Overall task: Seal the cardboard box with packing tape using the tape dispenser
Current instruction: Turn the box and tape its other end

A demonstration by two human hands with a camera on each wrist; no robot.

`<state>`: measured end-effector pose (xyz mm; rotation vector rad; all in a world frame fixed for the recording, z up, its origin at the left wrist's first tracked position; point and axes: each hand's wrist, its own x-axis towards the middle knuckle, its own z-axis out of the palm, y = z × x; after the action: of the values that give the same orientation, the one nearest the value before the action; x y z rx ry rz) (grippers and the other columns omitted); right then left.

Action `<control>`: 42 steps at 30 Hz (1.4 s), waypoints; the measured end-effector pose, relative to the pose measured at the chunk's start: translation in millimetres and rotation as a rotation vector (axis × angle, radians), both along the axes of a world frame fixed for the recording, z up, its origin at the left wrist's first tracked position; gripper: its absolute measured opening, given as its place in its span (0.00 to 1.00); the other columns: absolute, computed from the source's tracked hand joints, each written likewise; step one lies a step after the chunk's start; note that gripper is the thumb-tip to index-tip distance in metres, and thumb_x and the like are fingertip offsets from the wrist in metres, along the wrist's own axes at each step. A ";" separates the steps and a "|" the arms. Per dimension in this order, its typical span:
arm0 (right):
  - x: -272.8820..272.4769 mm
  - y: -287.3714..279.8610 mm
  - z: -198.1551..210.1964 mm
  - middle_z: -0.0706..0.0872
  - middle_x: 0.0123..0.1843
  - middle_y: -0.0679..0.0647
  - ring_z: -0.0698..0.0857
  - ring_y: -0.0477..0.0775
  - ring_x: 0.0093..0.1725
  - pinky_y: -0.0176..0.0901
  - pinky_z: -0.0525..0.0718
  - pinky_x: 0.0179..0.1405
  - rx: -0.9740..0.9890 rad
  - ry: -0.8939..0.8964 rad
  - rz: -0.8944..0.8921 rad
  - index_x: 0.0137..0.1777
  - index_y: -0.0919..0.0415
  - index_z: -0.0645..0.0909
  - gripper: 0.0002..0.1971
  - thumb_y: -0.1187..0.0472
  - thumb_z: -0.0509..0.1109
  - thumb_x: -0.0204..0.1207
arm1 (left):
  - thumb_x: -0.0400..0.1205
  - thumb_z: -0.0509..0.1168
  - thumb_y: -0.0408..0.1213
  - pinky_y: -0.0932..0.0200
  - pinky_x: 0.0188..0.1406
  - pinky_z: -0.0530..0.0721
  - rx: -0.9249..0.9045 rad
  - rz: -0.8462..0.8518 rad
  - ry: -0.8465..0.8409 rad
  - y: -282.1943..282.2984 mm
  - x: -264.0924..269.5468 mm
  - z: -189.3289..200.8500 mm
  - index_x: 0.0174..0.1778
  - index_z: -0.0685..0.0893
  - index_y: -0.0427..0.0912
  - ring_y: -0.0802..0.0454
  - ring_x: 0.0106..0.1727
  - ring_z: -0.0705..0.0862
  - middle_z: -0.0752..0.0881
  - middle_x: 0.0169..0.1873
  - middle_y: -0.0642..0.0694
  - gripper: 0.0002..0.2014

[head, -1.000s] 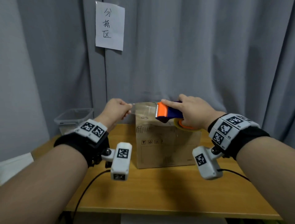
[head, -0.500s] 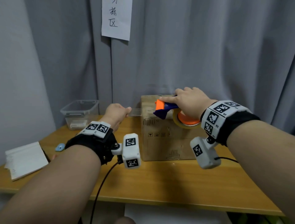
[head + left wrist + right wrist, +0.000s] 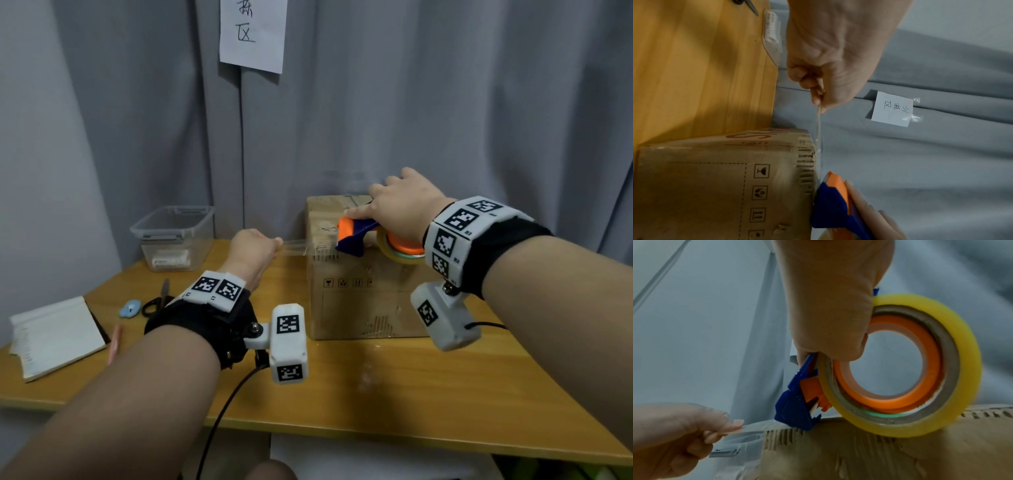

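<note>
A brown cardboard box [image 3: 359, 301] [image 3: 715, 186] [image 3: 879, 456] stands on the wooden table [image 3: 376, 387]. My right hand [image 3: 400, 209] [image 3: 830, 308] grips the blue and orange tape dispenser [image 3: 356, 234] [image 3: 836, 201] [image 3: 797, 405] with its yellowish tape roll [image 3: 400, 255] [image 3: 920, 366], held at the box's top near edge. A strip of clear tape [image 3: 296, 246] [image 3: 819, 126] [image 3: 756, 426] runs left from the dispenser past the box's left edge. My left hand [image 3: 255, 250] [image 3: 828, 65] [image 3: 680, 434] pinches the strip's free end, left of the box.
A clear plastic bin [image 3: 174, 236] stands at the back left. Scissors [image 3: 157, 298], a small blue object [image 3: 130, 308], a pink pen [image 3: 114, 342] and a notebook [image 3: 54, 335] lie on the table's left part. Grey curtain [image 3: 411, 102] with a paper sign [image 3: 253, 34] hangs behind.
Both hands have come lower: the dispenser now sits at the box's top near edge and the left hand holds the tape end beside the box's left face. The head view dipped down.
</note>
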<state>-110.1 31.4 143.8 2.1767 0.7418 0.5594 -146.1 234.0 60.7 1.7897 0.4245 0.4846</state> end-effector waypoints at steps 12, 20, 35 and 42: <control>-2.0 2.9 -2.1 0.73 0.64 0.55 0.74 0.58 0.62 0.50 0.71 0.55 -0.014 -0.019 0.019 0.79 0.39 0.60 0.28 0.53 0.63 0.81 | 0.81 0.66 0.32 0.61 0.21 0.68 0.027 -0.004 0.074 -3.9 2.4 -10.9 0.36 0.77 0.34 0.52 0.23 0.68 0.73 0.25 0.46 0.09; 3.9 -1.2 -22.2 0.81 0.51 0.49 0.78 0.55 0.50 0.47 0.68 0.50 0.053 -0.181 0.097 0.66 0.47 0.77 0.14 0.57 0.60 0.82 | 0.81 0.67 0.34 0.43 0.64 0.78 -0.129 -0.035 0.088 -23.1 1.8 -35.5 0.31 0.74 0.41 0.54 0.27 0.69 0.74 0.27 0.48 0.13; 5.7 0.4 -40.6 0.83 0.56 0.53 0.78 0.60 0.57 0.53 0.70 0.56 0.258 -0.234 0.075 0.64 0.53 0.78 0.15 0.48 0.61 0.82 | 0.83 0.64 0.43 0.58 0.33 0.82 -0.334 -0.126 0.139 -35.9 18.7 -63.6 0.33 0.77 0.43 0.53 0.33 0.77 0.82 0.31 0.48 0.13; 4.9 1.4 -40.9 0.82 0.57 0.53 0.77 0.59 0.58 0.53 0.70 0.56 0.261 -0.249 0.072 0.65 0.53 0.77 0.13 0.55 0.60 0.83 | 0.83 0.60 0.53 0.68 0.16 0.59 -0.304 -0.219 0.348 -28.2 16.3 -59.5 0.35 0.78 0.45 0.61 0.19 0.66 0.80 0.20 0.55 0.17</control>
<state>-105.2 32.8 102.9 2.2650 0.6421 0.9925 -129.8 205.8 1.2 1.5993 0.5051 -0.0489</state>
